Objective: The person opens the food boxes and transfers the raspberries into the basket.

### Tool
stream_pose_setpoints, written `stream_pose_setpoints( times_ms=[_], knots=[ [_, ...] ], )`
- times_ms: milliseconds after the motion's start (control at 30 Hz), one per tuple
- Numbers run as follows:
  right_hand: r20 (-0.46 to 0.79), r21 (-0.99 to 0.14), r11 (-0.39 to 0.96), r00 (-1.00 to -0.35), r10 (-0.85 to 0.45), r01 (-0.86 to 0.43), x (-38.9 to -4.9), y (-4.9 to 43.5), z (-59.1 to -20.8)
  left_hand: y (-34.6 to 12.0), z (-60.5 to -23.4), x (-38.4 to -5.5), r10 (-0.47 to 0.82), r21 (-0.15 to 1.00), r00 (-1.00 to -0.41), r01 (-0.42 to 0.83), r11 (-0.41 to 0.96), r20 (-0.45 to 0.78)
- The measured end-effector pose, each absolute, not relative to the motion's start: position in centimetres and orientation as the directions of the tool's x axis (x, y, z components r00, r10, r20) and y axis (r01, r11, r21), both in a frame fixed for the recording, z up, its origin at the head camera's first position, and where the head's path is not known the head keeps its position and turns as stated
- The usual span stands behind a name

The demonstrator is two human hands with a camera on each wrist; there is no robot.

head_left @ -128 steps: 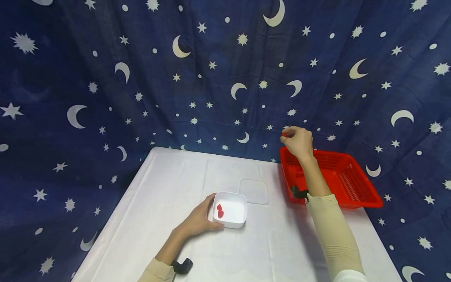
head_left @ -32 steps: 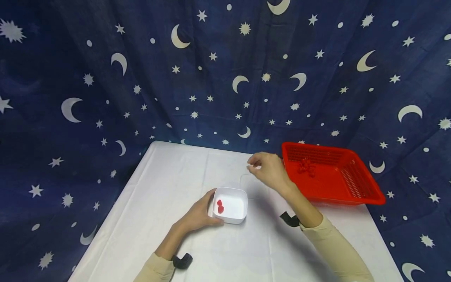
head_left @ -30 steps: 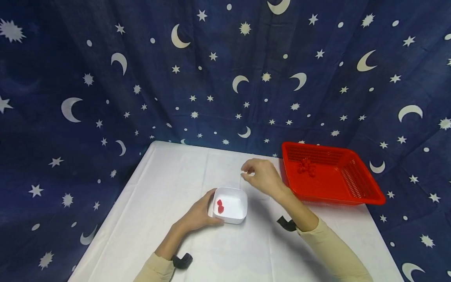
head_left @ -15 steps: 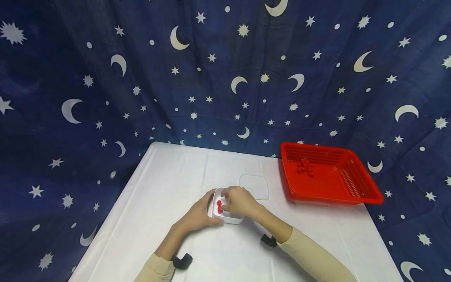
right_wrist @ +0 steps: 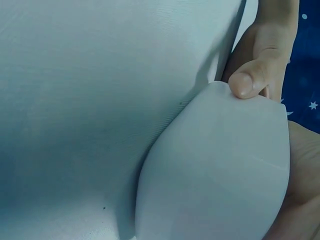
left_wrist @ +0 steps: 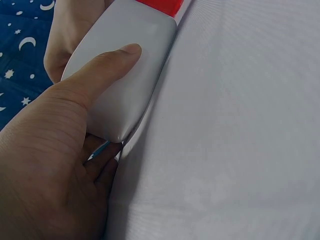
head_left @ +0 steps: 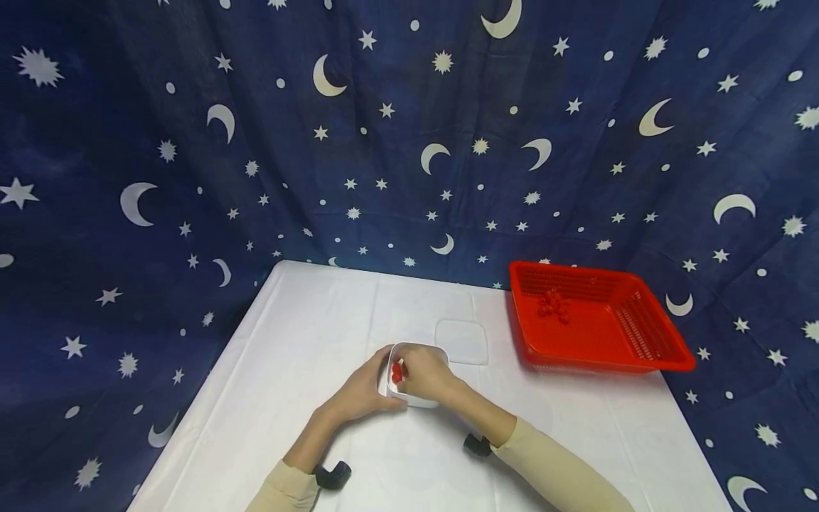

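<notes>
A small white square container [head_left: 416, 402] stands on the table in the head view. My left hand [head_left: 360, 393] grips its left side, and the left wrist view shows the thumb lying along the outer wall of the container [left_wrist: 135, 30]. Reaching into it from the right, my right hand [head_left: 427, 373] has its thumb and forefinger around small red pieces [head_left: 397, 372] by the left inner wall. It appears to pinch one of them. Their exact kind is too small to tell. The right wrist view shows the container [right_wrist: 215, 165] and the left thumb; the right fingertips are hidden there.
A clear square lid [head_left: 461, 342] lies flat behind the container to the right. Farther right, a red plastic basket [head_left: 595, 348] holds a cluster of small red pieces [head_left: 553, 306]. The white-covered table [head_left: 326, 306] meets a dark blue curtain [head_left: 384, 142] at the back.
My right hand, above the basket with a red piece earlier, has come left and down into the container, its fingers now closer around the red pieces. My left hand keeps its grip.
</notes>
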State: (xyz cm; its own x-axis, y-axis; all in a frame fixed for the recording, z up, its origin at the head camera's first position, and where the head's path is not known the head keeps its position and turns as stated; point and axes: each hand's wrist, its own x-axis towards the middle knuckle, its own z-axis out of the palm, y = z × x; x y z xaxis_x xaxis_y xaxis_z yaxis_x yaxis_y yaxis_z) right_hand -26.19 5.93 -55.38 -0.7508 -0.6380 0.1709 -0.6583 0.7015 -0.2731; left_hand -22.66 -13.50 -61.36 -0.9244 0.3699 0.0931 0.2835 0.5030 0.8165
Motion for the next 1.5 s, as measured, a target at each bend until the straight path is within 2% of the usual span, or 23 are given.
stream_pose_setpoints(
  times_ms=[133,600,800,1000,1233,1500],
  knots=[
    [0.196,-0.300,0.676,-0.737,-0.646,-0.673,-26.2,6.1,-55.6,-13.4,-61.4,-22.6,0.367,0.818,-0.926,0.277,0.504,0.087],
    [0.215,-0.340,0.686,-0.763,-0.609,-0.643,-25.9,6.0,-55.5,-13.3,-61.4,-22.4,0.368,0.818,-0.926,0.273,0.506,0.081],
    [0.230,-0.367,0.660,-0.751,-0.618,-0.656,-25.9,6.2,-55.5,-13.2,-61.2,-22.4,0.363,0.818,-0.928,0.268,0.509,0.078],
    [0.212,-0.411,0.640,-0.751,-0.626,-0.649,-26.0,6.4,-55.0,-13.2,-61.2,-22.5,0.366,0.821,-0.927,0.272,0.502,0.083],
    [0.159,-0.458,0.664,-0.789,-0.593,-0.591,-26.7,7.2,-53.3,-13.1,-61.4,-22.6,0.359,0.819,-0.930,0.266,0.508,0.079],
    [0.236,-0.480,0.692,-0.839,-0.490,-0.539,-29.1,8.9,-49.4,-13.2,-61.1,-22.5,0.342,0.826,-0.937,0.243,0.508,0.066]
  ],
)
